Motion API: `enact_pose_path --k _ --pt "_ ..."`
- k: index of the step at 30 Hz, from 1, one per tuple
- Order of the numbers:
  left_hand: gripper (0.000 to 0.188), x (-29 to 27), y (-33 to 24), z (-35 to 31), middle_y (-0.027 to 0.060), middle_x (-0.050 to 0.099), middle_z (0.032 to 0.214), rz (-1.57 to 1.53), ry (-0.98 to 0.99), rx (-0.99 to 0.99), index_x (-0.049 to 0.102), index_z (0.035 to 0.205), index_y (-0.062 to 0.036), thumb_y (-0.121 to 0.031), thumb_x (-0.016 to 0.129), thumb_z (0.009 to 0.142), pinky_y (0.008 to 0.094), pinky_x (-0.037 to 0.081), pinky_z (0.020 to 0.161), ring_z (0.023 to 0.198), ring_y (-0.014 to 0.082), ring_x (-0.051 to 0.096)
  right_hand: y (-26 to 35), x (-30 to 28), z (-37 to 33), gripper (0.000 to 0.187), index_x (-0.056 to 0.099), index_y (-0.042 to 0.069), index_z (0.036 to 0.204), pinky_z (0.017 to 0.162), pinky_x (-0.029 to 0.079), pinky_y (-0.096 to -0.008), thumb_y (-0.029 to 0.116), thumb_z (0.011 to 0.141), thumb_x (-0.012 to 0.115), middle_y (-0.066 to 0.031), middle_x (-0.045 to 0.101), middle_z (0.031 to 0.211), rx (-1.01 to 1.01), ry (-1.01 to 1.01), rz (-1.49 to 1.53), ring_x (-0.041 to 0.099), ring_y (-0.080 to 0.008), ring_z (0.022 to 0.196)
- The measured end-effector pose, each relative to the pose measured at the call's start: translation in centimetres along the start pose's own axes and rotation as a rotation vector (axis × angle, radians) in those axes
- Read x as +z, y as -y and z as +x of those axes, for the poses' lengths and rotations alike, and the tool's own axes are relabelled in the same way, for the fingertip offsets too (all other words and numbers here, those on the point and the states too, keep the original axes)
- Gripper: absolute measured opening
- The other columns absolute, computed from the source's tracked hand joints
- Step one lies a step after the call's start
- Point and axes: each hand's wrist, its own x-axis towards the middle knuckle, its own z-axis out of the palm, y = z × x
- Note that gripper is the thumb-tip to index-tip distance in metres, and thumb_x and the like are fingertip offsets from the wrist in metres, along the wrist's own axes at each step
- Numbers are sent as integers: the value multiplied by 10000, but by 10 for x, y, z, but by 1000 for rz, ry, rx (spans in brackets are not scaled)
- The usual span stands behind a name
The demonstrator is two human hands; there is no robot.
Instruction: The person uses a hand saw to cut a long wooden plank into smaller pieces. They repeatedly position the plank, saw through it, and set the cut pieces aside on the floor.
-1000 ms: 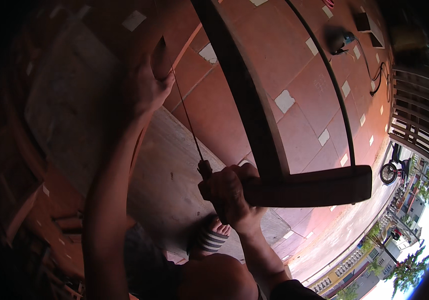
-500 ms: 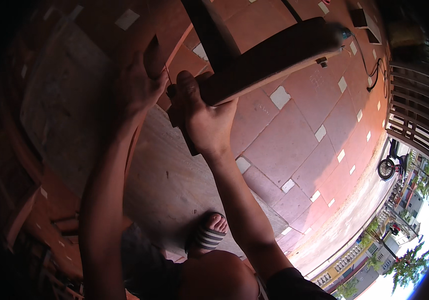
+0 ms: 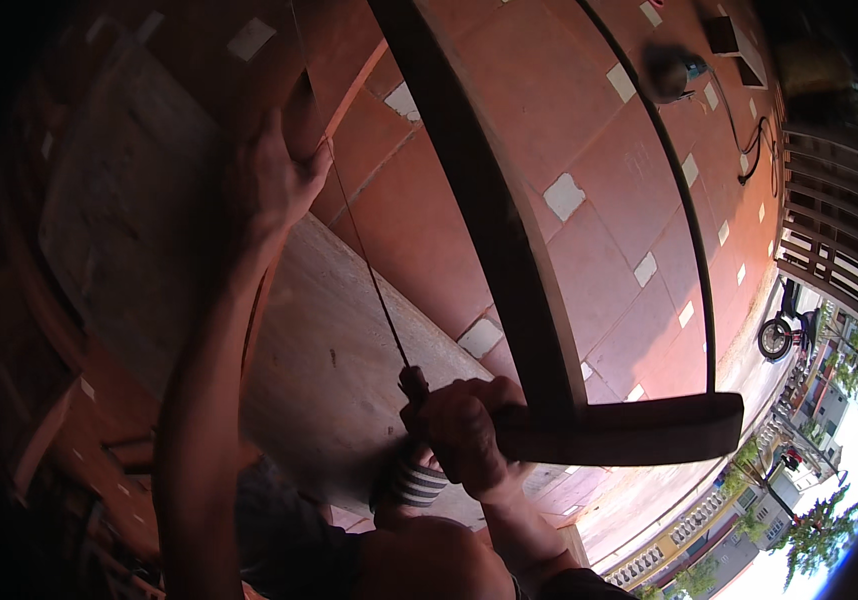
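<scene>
My right hand (image 3: 464,430) is wrapped round the near end of a wooden frame saw (image 3: 629,430), beside the blade's knob. From there the thin saw blade (image 3: 367,245) runs up and away, passing close to my left hand (image 3: 284,180). The saw's dark middle bar (image 3: 494,210) and its tension cord (image 3: 694,220) lie to the right of the blade. My left hand is closed over a reddish wooden piece (image 3: 354,90), its thumb near the blade. Shadow hides most of that piece. Whether the blade sits in a cut cannot be made out.
A broad worn plank (image 3: 319,310) lies beneath the work, with my striped sandal (image 3: 417,485) at its near edge. On the tiled floor are a corded power tool (image 3: 671,75) and a box-like object (image 3: 739,50). Wooden parts (image 3: 39,420) stand left; a motorbike (image 3: 774,338) is outside.
My right hand has drawn the saw toward me, down and to the right, so a long stretch of blade now shows. The left hand has stayed in place on the wooden piece.
</scene>
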Motion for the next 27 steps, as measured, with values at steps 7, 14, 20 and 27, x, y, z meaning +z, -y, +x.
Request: enact_pose_path --k 7,14,20,27 --pt "552 -24 -14 -4 251 728 978 35 -7 86 562 1197 -14 -446 739 902 513 619 771 909 437 748 -8 65 139 329 602 33 773 541 482 -297 201 1031 721 -31 605 643 -106 -110 8 575 -106 567" --pt "620 -36 -20 0 259 723 1075 -36 148 -41 548 1283 -26 -461 750 892 535 601 849 1021 448 726 -11 36 73 309 500 50 793 599 484 -359 127 1061 635 -67 551 637 -94 -110 -4 507 -158 549" --pt "532 -33 -17 -3 214 752 972 -1 38 60 554 1186 -23 -415 763 893 490 634 757 903 381 771 13 -19 -68 251 478 65 893 655 524 -382 184 1080 596 -86 566 702 -97 -33 -1 591 -205 634" --pt "513 -26 -7 -4 218 755 965 -80 50 27 546 1193 -18 -392 746 904 490 631 779 888 388 771 -20 46 85 347 475 54 765 660 509 -391 143 1069 618 -54 489 635 -179 -74 8 494 -183 568"
